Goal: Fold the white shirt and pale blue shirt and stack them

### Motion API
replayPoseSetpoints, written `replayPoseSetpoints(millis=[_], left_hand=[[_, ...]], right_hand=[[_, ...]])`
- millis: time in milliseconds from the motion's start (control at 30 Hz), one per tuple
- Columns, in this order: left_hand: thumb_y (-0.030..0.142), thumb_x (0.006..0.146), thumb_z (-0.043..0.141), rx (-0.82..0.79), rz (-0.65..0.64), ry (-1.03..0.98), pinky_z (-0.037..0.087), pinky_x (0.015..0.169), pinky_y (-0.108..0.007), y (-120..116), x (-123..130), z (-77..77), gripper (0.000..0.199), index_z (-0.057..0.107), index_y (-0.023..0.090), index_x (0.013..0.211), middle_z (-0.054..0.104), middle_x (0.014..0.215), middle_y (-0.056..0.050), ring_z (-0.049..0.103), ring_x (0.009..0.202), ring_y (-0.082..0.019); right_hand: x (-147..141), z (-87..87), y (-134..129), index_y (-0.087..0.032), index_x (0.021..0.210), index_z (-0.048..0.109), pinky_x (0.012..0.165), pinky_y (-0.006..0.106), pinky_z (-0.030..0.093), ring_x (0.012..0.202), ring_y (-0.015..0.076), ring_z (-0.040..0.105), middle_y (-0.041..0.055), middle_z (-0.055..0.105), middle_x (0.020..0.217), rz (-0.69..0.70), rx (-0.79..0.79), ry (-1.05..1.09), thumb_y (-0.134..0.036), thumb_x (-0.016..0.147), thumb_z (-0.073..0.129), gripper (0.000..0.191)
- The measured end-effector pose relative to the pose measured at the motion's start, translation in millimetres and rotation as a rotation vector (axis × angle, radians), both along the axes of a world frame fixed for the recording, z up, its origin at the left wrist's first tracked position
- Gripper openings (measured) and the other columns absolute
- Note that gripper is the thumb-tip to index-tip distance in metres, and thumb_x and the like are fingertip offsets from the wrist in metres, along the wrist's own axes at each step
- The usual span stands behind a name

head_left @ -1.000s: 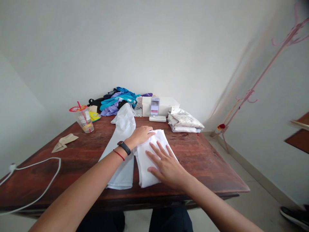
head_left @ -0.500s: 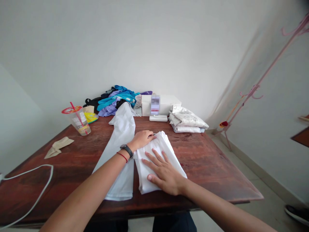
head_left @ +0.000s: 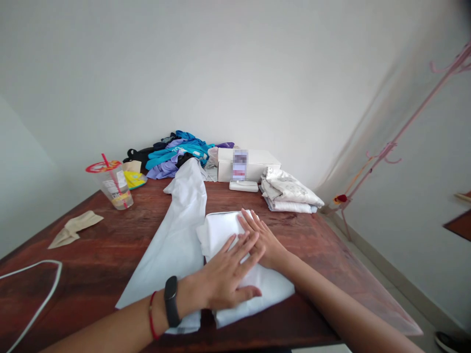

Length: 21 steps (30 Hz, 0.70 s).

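Note:
Folded white cloth, perhaps a garment, lies on the table near the front edge. Flat on its middle rests my left hand, fingers stretched out and spread, with a black band on the wrist. My right hand lies over the cloth's far right part, fingers extended; the left fingertips overlap part of it. Just left of the folded cloth, a long white garment piece, like a sleeve or trouser leg, stretches from the back toward the front edge, partly behind my left forearm.
On the dark red wooden table stand a plastic cup with straw, a tan cloth scrap and a white cable. Farther back are a heap of clothes, a white box and folded clothes. A pink rack stands right.
My left hand has moved from the far edge of the folded cloth toward me, onto its middle. My right hand has slid away from me to its far right part.

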<state>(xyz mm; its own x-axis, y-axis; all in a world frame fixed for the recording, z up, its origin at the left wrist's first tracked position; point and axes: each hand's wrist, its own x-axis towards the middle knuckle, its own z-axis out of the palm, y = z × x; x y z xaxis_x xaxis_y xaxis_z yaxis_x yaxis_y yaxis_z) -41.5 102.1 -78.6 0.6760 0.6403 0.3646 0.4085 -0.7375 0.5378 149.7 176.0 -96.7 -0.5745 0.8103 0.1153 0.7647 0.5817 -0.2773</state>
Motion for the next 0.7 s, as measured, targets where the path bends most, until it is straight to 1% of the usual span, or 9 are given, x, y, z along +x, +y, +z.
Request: replayPoseSetpoints(millis=[100,267,333,400,467,533,567,633,700], left_hand=[[0.058,0.087,0.069,-0.010,-0.020,0.046,0.014,0.122,-0.064,-0.5,-6.9,-7.5,0.078,0.035,0.042,0.155,0.025,0.166,-0.005,0.025,0.152,-0.038],[0.073,0.087,0.057,-0.001,-0.018,0.267,0.004,0.120,-0.070,1.8,-7.2,-13.5,0.081,0.029,0.043,0.157,0.006,0.170,-0.004,0.012,0.154,-0.041],[0.076,0.089,0.050,0.011,-0.020,0.314,0.004,0.118,-0.073,1.1,-6.5,-13.9,0.081,0.026,0.043,0.158,0.002,0.170,-0.006,0.011,0.154,-0.043],[0.078,0.090,0.046,0.027,0.000,0.347,0.005,0.117,-0.074,-0.8,-6.6,-14.3,0.081,0.024,0.043,0.159,0.001,0.170,-0.007,0.011,0.154,-0.044],[0.080,0.088,0.045,0.051,0.043,0.365,0.007,0.117,-0.074,-2.8,-7.9,-15.9,0.083,0.021,0.043,0.159,0.002,0.170,-0.008,0.010,0.154,-0.044],[0.080,0.089,0.042,0.074,0.146,0.372,0.008,0.118,-0.073,-3.2,-10.2,-18.5,0.085,0.020,0.040,0.161,0.005,0.170,-0.009,0.008,0.154,-0.043],[0.079,0.091,0.040,0.078,0.223,0.377,0.008,0.118,-0.072,-2.3,-11.6,-19.7,0.084,0.020,0.038,0.161,0.006,0.170,-0.011,0.008,0.155,-0.042],[0.074,0.095,0.035,0.068,0.396,0.394,0.008,0.117,-0.073,2.8,-14.2,-20.7,0.078,0.025,0.033,0.161,0.011,0.169,-0.012,0.010,0.155,-0.041],[0.071,0.098,0.034,0.046,0.521,0.412,0.009,0.116,-0.075,13.1,-16.3,-18.1,0.072,0.033,0.032,0.158,0.016,0.169,-0.011,0.011,0.154,-0.042]], right_hand=[[-2.2,-12.7,0.4,-0.026,0.164,0.008,0.119,0.063,0.025,0.156,0.0354,0.003,0.0037,0.005,0.170,-0.100,-0.057,-0.039,-0.045,0.106,0.026,0.063],[-7.0,-23.2,3.6,-0.030,0.163,0.003,0.119,0.066,0.022,0.156,0.0343,-0.002,-0.0001,0.001,0.170,-0.169,-0.097,-0.069,-0.046,0.106,0.024,0.063],[-6.9,-24.4,6.1,-0.031,0.163,0.004,0.118,0.068,0.019,0.156,0.0346,-0.005,-0.0009,0.002,0.170,-0.167,-0.118,-0.051,-0.048,0.105,0.024,0.064],[-4.6,-24.7,8.3,-0.032,0.163,0.009,0.118,0.070,0.014,0.156,0.0354,-0.006,-0.0009,0.005,0.170,-0.145,-0.158,0.006,-0.048,0.105,0.027,0.064],[-0.4,-25.4,10.4,-0.033,0.162,0.019,0.118,0.071,0.010,0.156,0.0348,-0.004,-0.0004,0.011,0.170,-0.113,-0.209,0.155,-0.048,0.104,0.030,0.061],[4.5,-27.7,13.7,-0.032,0.158,0.035,0.121,0.065,0.012,0.156,0.0323,0.004,0.0018,0.017,0.169,-0.098,-0.225,0.419,-0.049,0.102,0.036,0.058],[6.9,-29.2,16.0,-0.031,0.154,0.042,0.122,0.060,0.017,0.156,0.0309,0.011,0.0034,0.020,0.169,-0.113,-0.220,0.572,-0.049,0.101,0.040,0.057],[11.3,-31.5,21.5,-0.028,0.147,0.052,0.121,0.051,0.028,0.152,0.0297,0.028,0.0064,0.026,0.167,-0.204,-0.225,0.847,-0.051,0.095,0.053,0.057],[16.0,-30.1,26.4,-0.025,0.141,0.056,0.117,0.048,0.037,0.145,0.0310,0.042,0.0099,0.037,0.162,-0.328,-0.302,1.019,-0.050,0.086,0.066,0.062]])
